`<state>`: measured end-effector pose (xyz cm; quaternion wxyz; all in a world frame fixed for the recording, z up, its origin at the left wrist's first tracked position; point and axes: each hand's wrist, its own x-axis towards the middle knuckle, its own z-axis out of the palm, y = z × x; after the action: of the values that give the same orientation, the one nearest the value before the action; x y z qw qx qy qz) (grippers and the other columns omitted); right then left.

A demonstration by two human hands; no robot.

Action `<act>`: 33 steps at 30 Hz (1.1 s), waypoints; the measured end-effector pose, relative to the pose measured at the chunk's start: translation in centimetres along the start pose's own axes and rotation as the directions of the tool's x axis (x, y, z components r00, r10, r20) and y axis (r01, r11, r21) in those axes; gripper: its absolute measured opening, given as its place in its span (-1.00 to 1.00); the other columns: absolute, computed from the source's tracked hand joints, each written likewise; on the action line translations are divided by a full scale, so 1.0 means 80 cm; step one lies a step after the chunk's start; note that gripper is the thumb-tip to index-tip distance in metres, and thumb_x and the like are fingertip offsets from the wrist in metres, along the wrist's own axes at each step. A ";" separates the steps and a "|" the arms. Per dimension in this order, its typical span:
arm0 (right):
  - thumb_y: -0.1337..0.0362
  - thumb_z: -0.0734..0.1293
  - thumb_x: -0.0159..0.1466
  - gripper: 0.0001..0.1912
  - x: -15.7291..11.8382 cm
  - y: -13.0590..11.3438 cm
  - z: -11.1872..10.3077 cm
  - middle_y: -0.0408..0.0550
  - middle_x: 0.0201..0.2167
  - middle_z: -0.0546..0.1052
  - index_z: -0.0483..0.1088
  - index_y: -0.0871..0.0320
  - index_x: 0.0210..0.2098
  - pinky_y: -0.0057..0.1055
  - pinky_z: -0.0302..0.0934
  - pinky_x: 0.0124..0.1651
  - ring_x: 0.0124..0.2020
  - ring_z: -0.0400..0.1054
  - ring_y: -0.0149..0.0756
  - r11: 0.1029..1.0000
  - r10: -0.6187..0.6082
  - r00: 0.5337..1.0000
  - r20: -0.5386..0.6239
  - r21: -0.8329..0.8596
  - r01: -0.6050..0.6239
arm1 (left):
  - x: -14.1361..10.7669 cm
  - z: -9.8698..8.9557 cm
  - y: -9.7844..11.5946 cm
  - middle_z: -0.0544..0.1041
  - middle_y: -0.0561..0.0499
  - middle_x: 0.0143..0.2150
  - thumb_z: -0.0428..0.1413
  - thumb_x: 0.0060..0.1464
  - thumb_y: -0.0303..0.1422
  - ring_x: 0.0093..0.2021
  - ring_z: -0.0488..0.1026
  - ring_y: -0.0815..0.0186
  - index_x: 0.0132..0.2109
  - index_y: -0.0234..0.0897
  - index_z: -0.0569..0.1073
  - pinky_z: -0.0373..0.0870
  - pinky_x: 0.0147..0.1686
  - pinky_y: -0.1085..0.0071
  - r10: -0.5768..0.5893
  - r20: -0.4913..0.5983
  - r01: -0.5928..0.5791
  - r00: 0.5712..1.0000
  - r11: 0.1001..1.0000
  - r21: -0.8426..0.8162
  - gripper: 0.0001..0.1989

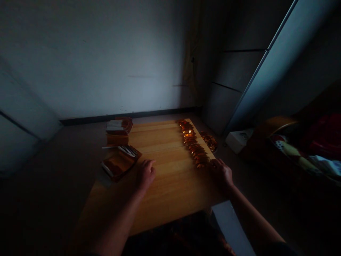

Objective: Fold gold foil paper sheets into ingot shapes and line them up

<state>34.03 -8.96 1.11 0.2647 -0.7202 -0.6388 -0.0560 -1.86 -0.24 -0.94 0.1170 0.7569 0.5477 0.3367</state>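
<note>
Head view: left hand (146, 174) relaxed, empty; right hand (222, 174) open, touching gold packets (193, 147).

The left hand (146, 174) is resting on the pale wooden worktop (165, 192), just beside a bundle of orange and white packets (119, 164); a second bundle (118, 128) is sitting farther along the same edge; the right hand (221, 174) is touching the near end of a long overlapping row of shiny orange foil packets (193, 144); a loose heap of similar foil (209, 141) is lying just past the worktop's far right edge; a white box (238, 140) is sitting farther right, near patterned bedding (295, 153).
</note>
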 end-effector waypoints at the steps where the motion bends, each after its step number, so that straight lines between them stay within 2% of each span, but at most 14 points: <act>1: 0.24 0.22 0.26 -0.82 -0.002 0.000 -0.001 -0.08 -0.28 0.51 0.45 0.09 -0.25 -0.54 0.12 -0.44 -0.39 0.39 -0.38 1.000 0.001 1.000 0.001 0.005 -0.001 | 0.000 0.000 -0.001 0.48 -0.09 -0.17 -0.09 -0.05 -0.57 -0.10 0.43 0.24 -0.12 -0.30 0.46 0.40 -0.06 0.30 0.005 0.001 -0.005 1.000 1.000 0.000 -0.64; 6: 0.28 0.20 0.26 -0.80 -0.007 -0.003 -0.012 -0.07 -0.26 0.52 0.44 0.08 -0.21 -0.52 0.14 -0.42 -0.39 0.39 -0.37 0.999 -0.023 0.999 -0.041 0.032 0.024 | 0.001 0.003 -0.002 0.48 -0.07 -0.18 -0.08 -0.05 -0.58 -0.13 0.44 0.25 -0.14 -0.29 0.46 0.41 -0.09 0.31 0.012 -0.027 -0.012 1.000 1.000 -0.001 -0.65; 9: 0.31 0.18 0.26 -0.79 -0.002 -0.021 -0.015 -0.07 -0.32 0.51 0.45 0.11 -0.26 -0.52 0.12 -0.43 -0.43 0.36 -0.38 0.997 -0.067 0.991 -0.112 0.036 0.072 | -0.001 0.005 0.002 0.48 -0.05 -0.20 -0.08 -0.05 -0.60 -0.14 0.44 0.28 -0.15 -0.27 0.46 0.41 -0.11 0.35 0.041 -0.050 -0.040 0.998 0.999 0.013 -0.64; 13: 0.35 0.17 0.27 -0.79 0.013 -0.084 -0.005 -0.04 -0.36 0.49 0.45 0.14 -0.33 -0.53 0.12 -0.38 -0.40 0.35 -0.38 0.945 -0.244 0.957 -0.159 0.181 0.272 | -0.004 -0.003 0.015 0.50 -0.04 -0.22 -0.06 -0.03 -0.61 -0.17 0.43 0.30 -0.16 -0.25 0.48 0.40 -0.13 0.39 0.135 -0.021 -0.132 0.991 0.985 0.110 -0.66; 15: 0.37 0.18 0.28 -0.80 0.022 -0.127 0.007 -0.07 -0.40 0.47 0.45 0.14 -0.31 -0.54 0.12 -0.34 -0.40 0.34 -0.41 0.891 -0.348 0.928 -0.133 0.260 0.372 | -0.001 -0.018 0.022 0.50 -0.05 -0.21 -0.03 0.01 -0.57 -0.16 0.42 0.28 -0.21 -0.25 0.50 0.38 -0.13 0.38 0.215 0.001 -0.211 0.977 0.959 0.189 -0.73; 17: 0.40 0.18 0.27 -0.80 0.032 -0.167 0.023 -0.08 -0.37 0.47 0.44 0.13 -0.29 -0.55 0.11 -0.33 -0.38 0.34 -0.42 0.844 -0.429 0.900 -0.079 0.319 0.431 | 0.007 -0.043 0.025 0.51 -0.07 -0.21 -0.04 0.08 -0.51 -0.15 0.41 0.25 -0.23 -0.26 0.51 0.36 -0.12 0.34 0.216 -0.019 -0.202 0.976 0.936 0.288 -0.77; 19: 0.41 0.20 0.25 -0.82 0.045 -0.199 0.043 -0.09 -0.36 0.47 0.44 0.12 -0.30 -0.54 0.10 -0.34 -0.38 0.32 -0.41 0.829 -0.473 0.881 -0.006 0.335 0.447 | 0.017 -0.073 0.022 0.51 -0.10 -0.21 -0.04 0.13 -0.41 -0.16 0.41 0.22 -0.27 -0.26 0.52 0.34 -0.11 0.31 0.119 -0.047 -0.090 0.992 0.913 0.397 -0.78; 21: 0.44 0.19 0.23 -0.80 0.058 -0.219 0.063 -0.09 -0.37 0.45 0.43 0.12 -0.32 -0.52 0.07 -0.36 -0.38 0.29 -0.40 0.842 -0.468 0.883 0.041 0.323 0.432 | 0.028 -0.102 0.011 0.51 -0.13 -0.24 0.01 0.11 -0.30 -0.13 0.39 0.13 -0.32 -0.27 0.52 0.31 -0.10 0.23 -0.056 -0.026 0.061 0.998 0.846 0.530 -0.78; 24: 0.43 0.19 0.24 -0.81 0.074 -0.231 0.093 -0.08 -0.35 0.44 0.43 0.12 -0.35 -0.50 0.03 -0.38 -0.36 0.27 -0.37 0.865 -0.443 0.893 0.086 0.304 0.400 | 0.035 -0.129 -0.010 0.51 -0.20 -0.16 0.07 0.03 -0.22 -0.06 0.38 0.02 -0.25 -0.30 0.53 0.26 -0.04 0.13 -0.282 0.064 0.179 0.957 0.752 0.634 -0.74; 27: 0.41 0.19 0.26 -0.80 0.077 -0.230 0.117 -0.09 -0.37 0.42 0.41 0.13 -0.41 -0.49 0.01 -0.37 -0.36 0.25 -0.38 0.892 -0.397 0.909 0.125 0.285 0.351 | 0.031 -0.130 -0.028 0.48 -0.23 -0.02 0.15 -0.05 -0.19 0.00 0.39 0.00 -0.08 -0.30 0.49 0.23 0.01 0.11 -0.409 0.159 0.208 0.899 0.715 0.668 -0.60; 29: 0.41 0.18 0.28 -0.78 0.073 -0.227 0.128 -0.10 -0.37 0.42 0.39 0.13 -0.43 -0.49 0.01 -0.36 -0.36 0.25 -0.38 0.905 -0.379 0.914 0.142 0.262 0.335 | 0.025 -0.123 -0.036 0.49 -0.23 -0.02 0.12 -0.02 -0.20 -0.02 0.41 0.01 -0.04 -0.29 0.47 0.22 0.00 0.09 -0.437 0.184 0.205 0.880 0.701 0.683 -0.60; 33: 0.41 0.21 0.29 -0.79 0.064 -0.226 0.136 -0.09 -0.38 0.44 0.40 0.13 -0.43 -0.48 0.03 -0.34 -0.34 0.26 -0.36 0.908 -0.395 0.902 0.174 0.225 0.354 | 0.014 -0.110 -0.049 0.51 -0.21 -0.05 0.02 0.08 -0.24 -0.04 0.43 0.04 -0.04 -0.28 0.46 0.20 0.00 0.08 -0.356 0.159 0.171 0.921 0.735 0.656 -0.67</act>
<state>14.97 1.32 -0.43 0.2452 -0.5570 -0.7928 0.0331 -10.28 0.55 3.92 -0.0216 0.7047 0.7092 0.0053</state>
